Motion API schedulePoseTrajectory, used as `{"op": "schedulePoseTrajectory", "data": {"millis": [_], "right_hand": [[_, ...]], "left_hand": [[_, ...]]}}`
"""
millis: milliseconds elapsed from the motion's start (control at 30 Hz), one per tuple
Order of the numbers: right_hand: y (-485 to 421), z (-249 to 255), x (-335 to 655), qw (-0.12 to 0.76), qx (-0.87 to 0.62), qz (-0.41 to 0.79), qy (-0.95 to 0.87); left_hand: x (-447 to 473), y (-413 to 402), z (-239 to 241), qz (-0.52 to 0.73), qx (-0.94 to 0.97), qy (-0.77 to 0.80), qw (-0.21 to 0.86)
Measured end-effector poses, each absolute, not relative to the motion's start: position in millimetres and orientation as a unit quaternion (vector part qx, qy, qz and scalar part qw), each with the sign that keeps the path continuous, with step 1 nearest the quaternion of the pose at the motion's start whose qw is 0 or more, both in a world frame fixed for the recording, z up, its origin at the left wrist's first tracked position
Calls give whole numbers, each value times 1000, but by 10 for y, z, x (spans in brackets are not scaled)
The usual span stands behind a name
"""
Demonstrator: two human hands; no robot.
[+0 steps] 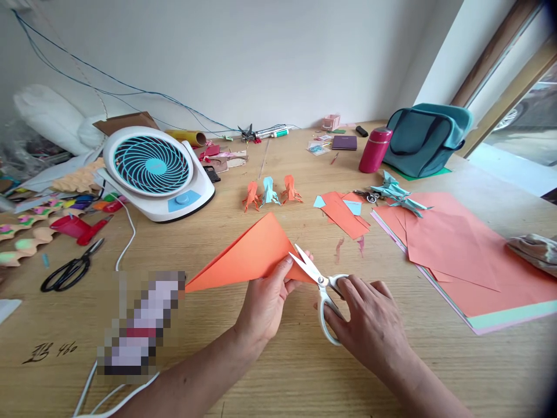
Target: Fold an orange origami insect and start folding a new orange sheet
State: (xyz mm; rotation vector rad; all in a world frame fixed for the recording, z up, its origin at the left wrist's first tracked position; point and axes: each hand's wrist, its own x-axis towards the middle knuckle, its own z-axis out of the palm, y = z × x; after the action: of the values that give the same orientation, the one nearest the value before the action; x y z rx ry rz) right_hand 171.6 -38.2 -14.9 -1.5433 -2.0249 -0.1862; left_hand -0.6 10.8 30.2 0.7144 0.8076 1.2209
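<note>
An orange sheet of paper, folded into a triangle, is held up off the table by my left hand. The thumb lies on its front face and the fingers are behind it. My right hand grips white-handled scissors through the loops. Their blades stand apart in front of the paper's right corner, close to my left thumb. From here I cannot tell whether the paper lies between the blades. Beyond the paper stand three small folded paper figures, an orange one, a light blue one and another orange one.
A white fan and black scissors are on the left. Orange paper strips, light blue folded paper figures and stacked coloured sheets lie right. Behind them stand a pink bottle and a teal bag.
</note>
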Motion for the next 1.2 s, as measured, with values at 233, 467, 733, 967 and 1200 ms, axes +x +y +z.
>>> {"op": "schedulePoseTrajectory", "data": {"millis": [233,467,733,967,1200], "right_hand": [[-376,-141,1723,285,-575,-104,-760],[-384,-132,1732,275,-579,-152,-752],[-399,-124,1728,267,-587,-159,-747],[-393,-119,1731,269,-586,-160,-748],[-384,-112,1735,272,-585,-142,-751]], "left_hand": [[2,99,309,541,294,363,700],[6,74,352,538,286,366,703],[3,60,316,539,297,360,701],[13,70,328,546,290,349,705],[7,61,346,543,290,342,710]]}}
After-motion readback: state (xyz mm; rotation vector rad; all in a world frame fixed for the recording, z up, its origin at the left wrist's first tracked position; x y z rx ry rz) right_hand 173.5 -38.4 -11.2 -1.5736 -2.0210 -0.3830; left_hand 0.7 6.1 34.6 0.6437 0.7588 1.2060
